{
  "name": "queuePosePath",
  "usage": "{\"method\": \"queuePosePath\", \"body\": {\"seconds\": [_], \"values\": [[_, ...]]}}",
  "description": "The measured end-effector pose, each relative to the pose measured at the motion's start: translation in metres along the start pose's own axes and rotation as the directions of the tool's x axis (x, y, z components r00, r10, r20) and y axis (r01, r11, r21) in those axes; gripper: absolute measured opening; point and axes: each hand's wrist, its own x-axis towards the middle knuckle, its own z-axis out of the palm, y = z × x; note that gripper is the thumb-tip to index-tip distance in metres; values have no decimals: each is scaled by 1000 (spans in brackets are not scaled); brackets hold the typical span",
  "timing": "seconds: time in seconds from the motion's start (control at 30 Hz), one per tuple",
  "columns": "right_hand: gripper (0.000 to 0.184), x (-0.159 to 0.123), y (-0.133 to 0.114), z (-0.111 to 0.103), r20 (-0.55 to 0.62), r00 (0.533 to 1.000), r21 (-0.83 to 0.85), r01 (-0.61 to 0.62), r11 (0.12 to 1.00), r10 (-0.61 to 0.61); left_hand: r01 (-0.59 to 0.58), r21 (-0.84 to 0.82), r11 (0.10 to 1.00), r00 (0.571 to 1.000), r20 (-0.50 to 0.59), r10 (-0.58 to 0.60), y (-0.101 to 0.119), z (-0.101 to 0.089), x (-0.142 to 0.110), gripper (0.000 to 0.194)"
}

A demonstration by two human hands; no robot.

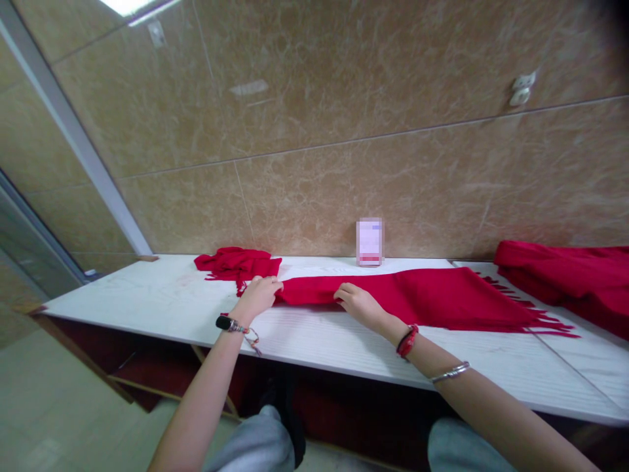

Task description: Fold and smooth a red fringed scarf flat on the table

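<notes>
A long red scarf [422,295] lies stretched across the white tabletop, folded into a narrow band on its left, with a fringe fanning out at its right end. My left hand [259,295] is closed on the scarf's left end, its fingers curled over the cloth. Along the near edge of the narrow part, my right hand [361,305] pinches the fabric, with the fingertips partly hidden. Just beyond my left hand is a crumpled red fringed cloth [240,261].
A pile of red cloth [565,275] occupies the table's right end. An upright phone-like device [369,242], its screen blurred, leans on the tiled wall [314,190] behind. Under the white tabletop [147,301] are open shelves [157,373].
</notes>
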Motion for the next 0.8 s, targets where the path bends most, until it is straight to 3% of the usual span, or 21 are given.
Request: {"method": "queuePosePath", "body": {"seconds": [0.1,0.2,0.3,0.37,0.43,0.47,0.53,0.6,0.63,0.8], "values": [[20,-6,-4,-6,77,996,20,36,999,-38,-60,-78,995,982,174,72,-3,13,-6,33],[21,-12,-5,-8,160,985,41,55,998,-61,-37,-75,996,984,172,49,-5,20,-8,34],[21,-14,-6,-6,190,980,45,57,997,-65,46,0,999,999,29,-46,-4,12,-6,27],[22,-15,-6,-4,197,978,54,61,997,-71,125,24,992,984,-127,-121,-2,3,-3,29],[24,-15,-5,-1,196,977,66,70,995,-82,152,15,988,970,-195,-147,1,-3,-2,35],[25,-15,-5,0,193,978,71,72,995,-84,152,6,988,977,-152,-149,2,-4,-1,37],[27,-15,-4,2,191,978,82,66,994,-81,157,-41,987,985,76,-154,3,-1,-2,42],[27,-16,-4,1,204,977,89,46,995,-63,202,-123,972,933,325,-153,1,5,-5,48],[26,-16,-5,0,215,975,89,35,995,-53,233,-170,958,905,399,-149,0,7,-7,51],[34,-15,-7,-6,233,972,60,-4,998,-10,285,-316,905,873,475,-110,-8,6,-12,49]]}}
